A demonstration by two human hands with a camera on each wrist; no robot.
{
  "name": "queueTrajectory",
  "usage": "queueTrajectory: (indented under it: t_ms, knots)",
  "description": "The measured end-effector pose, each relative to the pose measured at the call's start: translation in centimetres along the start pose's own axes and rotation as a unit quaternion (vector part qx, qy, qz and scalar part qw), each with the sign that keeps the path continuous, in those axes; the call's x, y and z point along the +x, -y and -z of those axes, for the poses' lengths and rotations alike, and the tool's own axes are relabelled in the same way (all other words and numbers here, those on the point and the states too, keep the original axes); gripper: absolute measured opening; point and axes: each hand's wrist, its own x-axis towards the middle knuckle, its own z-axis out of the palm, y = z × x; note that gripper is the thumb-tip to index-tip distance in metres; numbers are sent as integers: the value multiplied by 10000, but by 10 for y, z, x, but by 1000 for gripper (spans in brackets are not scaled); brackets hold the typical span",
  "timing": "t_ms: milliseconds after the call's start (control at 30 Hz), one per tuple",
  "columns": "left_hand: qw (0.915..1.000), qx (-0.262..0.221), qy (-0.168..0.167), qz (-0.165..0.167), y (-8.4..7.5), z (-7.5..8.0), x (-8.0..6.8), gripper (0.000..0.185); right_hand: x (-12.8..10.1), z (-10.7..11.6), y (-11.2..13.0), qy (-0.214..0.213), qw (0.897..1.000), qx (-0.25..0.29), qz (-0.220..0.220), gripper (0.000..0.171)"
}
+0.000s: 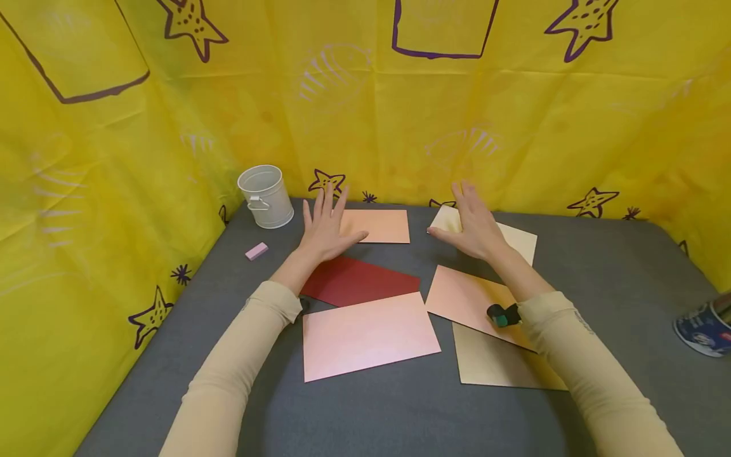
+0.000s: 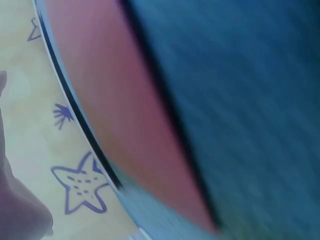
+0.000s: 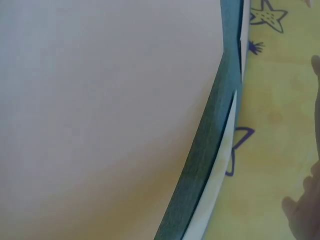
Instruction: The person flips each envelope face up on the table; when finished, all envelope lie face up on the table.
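Several coloured paper sheets lie on a grey table. My left hand lies flat with straight, spread fingers between a peach sheet at the back and a dark red sheet; its thumb reaches the peach sheet's edge. My right hand is open, palm down on a cream sheet. Nearer me lie a pink sheet, another peach sheet and a tan sheet. The right wrist view is filled by a peach sheet. The left wrist view is blurred and shows a reddish sheet.
A small white bucket stands at the back left, with a pink eraser in front of it. A dark blue tin sits at the right edge. Yellow cloth with purple stars walls in the table on three sides.
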Motion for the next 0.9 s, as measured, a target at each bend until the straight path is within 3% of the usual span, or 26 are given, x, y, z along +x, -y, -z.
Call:
queueTrajectory:
  t_ms: [200, 567, 700, 900]
  knots:
    - [9988, 8, 438, -201, 17, 4, -3, 100, 8, -6, 13, 471, 9974, 488, 224, 108]
    - [9875, -678, 1237, -700, 50, 9, -8, 90, 22, -32, 27, 1452, 9807, 892, 957, 94]
    - [9812, -936, 1528, -715, 61, 10, -9, 88, 25, -38, 31, 1719, 9760, 894, 999, 92]
    - [9764, -1232, 1694, -534, 71, 12, -9, 86, 33, -46, 32, 1929, 9734, 879, 865, 89]
